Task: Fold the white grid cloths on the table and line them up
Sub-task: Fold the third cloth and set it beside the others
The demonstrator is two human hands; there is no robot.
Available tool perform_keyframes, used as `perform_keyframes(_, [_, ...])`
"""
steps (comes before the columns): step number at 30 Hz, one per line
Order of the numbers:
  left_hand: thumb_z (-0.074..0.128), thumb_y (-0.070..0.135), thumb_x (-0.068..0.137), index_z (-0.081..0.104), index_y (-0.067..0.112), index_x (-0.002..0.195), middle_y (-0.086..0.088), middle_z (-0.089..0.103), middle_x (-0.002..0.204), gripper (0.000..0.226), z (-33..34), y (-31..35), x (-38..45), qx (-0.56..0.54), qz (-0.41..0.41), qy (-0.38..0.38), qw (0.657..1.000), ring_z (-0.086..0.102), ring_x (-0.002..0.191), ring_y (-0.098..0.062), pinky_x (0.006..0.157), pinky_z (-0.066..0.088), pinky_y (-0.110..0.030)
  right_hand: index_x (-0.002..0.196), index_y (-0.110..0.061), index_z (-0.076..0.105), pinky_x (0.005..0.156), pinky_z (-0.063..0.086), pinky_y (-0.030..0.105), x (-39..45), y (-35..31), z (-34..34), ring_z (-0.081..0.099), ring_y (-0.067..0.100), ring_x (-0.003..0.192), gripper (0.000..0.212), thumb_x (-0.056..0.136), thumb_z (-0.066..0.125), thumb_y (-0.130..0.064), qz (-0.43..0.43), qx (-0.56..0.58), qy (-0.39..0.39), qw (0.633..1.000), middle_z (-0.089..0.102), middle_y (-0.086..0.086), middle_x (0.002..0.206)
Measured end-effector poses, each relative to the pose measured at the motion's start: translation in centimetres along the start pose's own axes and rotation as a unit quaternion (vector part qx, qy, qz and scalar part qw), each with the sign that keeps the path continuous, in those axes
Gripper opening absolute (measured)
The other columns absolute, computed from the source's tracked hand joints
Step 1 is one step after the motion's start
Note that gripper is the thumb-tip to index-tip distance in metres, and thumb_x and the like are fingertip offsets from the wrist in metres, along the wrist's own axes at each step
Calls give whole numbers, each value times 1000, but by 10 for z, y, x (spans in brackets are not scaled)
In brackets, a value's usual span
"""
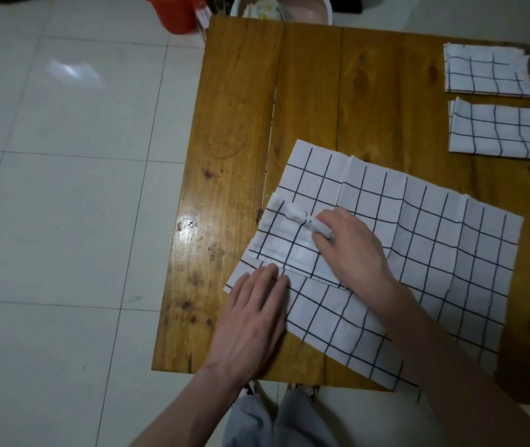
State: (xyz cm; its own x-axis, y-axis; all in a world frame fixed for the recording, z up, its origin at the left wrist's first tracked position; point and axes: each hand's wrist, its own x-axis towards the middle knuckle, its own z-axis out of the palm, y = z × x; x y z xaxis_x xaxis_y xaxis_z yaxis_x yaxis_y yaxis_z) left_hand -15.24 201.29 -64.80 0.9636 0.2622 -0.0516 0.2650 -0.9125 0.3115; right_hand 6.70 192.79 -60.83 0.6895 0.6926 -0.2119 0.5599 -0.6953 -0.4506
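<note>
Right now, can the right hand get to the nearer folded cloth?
Probably yes. The right hand is pinching the open cloth, so it must let go first. Bare table lies between it and the nearer folded cloth; nothing blocks the way.

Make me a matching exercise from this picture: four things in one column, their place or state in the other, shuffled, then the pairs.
1. left hand
2. right hand
3. large cloth
4. two folded cloths

A. lined up at the table's far right
B. spread open, one corner turned over
C. pinching the turned-over corner
D. pressed flat on the cloth's near-left edge

Pairs: 1-D, 2-C, 3-B, 4-A
</note>
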Motion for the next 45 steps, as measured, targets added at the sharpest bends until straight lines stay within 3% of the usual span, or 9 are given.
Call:
perform_keyframes(4, [32, 42, 112, 26, 16, 165, -10, 21, 173, 59, -1, -6, -9, 3, -32, -29, 999, 15, 161, -25, 129, 20, -47, 103, -22, 61, 61, 38, 35, -5, -5, -5, 55, 21, 77, 8, 104, 56, -28, 14, 17, 48, 999, 58, -5, 83])
perform_keyframes(13, [28, 54, 109, 36, 18, 161, -5, 26, 171, 64, -35, -5, -2, -30, -165, -28, 985, 11, 161, -21, 131, 2, -39, 117, -29, 60, 54, 47, 37, -19, -36, -39, 58, 16, 58, 16, 102, 57, -34, 36, 82, 47, 995, 66, -3, 77])
perform_keyframes(17, [28, 58, 109, 46, 21, 154, 3, 48, 158, 61, -80, 10, 16, -173, -199, -6, 964, 35, 148, -13, 126, 26, -36, 109, -31, 62, 50, 47, 31, -39, -65, -71, 59, 10, 57, 8, 102, 62, -34, 37, 157, 26, 987, 66, -6, 76])
perform_keyframes(19, [33, 59, 109, 45, 25, 154, 9, 51, 151, 58, -110, 22, 28, -301, -254, -3, 919, 44, 138, -7, 116, 38, -33, 107, -33, 63, 54, 52, 37, -51, -81, -91, 61, 11, 62, 7, 100, 64, -34, 61, 216, 14, 974, 68, -5, 79])
perform_keyframes(24, [50, 46, 108, 51, 26, 145, -2, 67, 133, 42, -192, 44, 51, -590, -384, 51, 709, 71, 109, -13, 101, 56, -35, 106, -34, 67, 65, 64, 37, -81, -117, -149, 74, 11, 83, 14, 100, 68, -22, 108, 392, 21, 914, 76, -12, 96])
perform_keyframes(30, [64, 19, 100, 68, 16, 125, -8, 75, 108, 26, -272, 63, 39, -601, -358, 99, 707, 73, 97, -23, 74, 62, -28, 113, -30, 66, 66, 62, 25, -117, -151, -205, 75, 5, 94, 20, 100, 67, -15, 130, 442, 32, 887, 77, -14, 101])
perform_keyframes(36, [68, 19, 99, 71, 17, 119, -7, 74, 103, 21, -327, 82, 21, -614, -314, 92, 718, 71, 97, -19, 75, 58, -25, 105, -26, 68, 83, 63, 49, -156, -171, -238, 72, 20, 97, 5, 100, 68, -29, 133, 413, 73, 898, 75, -3, 103])
perform_keyframes(40, [72, 28, 97, 72, 24, 114, 3, 75, 103, 18, -353, 100, 19, -604, -269, 67, 747, 71, 97, -13, 77, 57, -26, 104, -31, 66, 77, 62, 26, -182, -175, -260, 72, 9, 94, 9, 99, 69, -23, 141, 405, 134, 893, 75, -13, 99])
perform_keyframes(45, [67, 30, 100, 72, 24, 111, 12, 74, 102, 13, -382, 138, 23, -598, -211, 10, 773, 70, 96, -6, 72, 55, -22, 104, -23, 63, 69, 55, 68, -220, -159, -280, 64, 50, 93, 32, 93, 67, -53, 167, 411, 180, 878, 67, 24, 101])
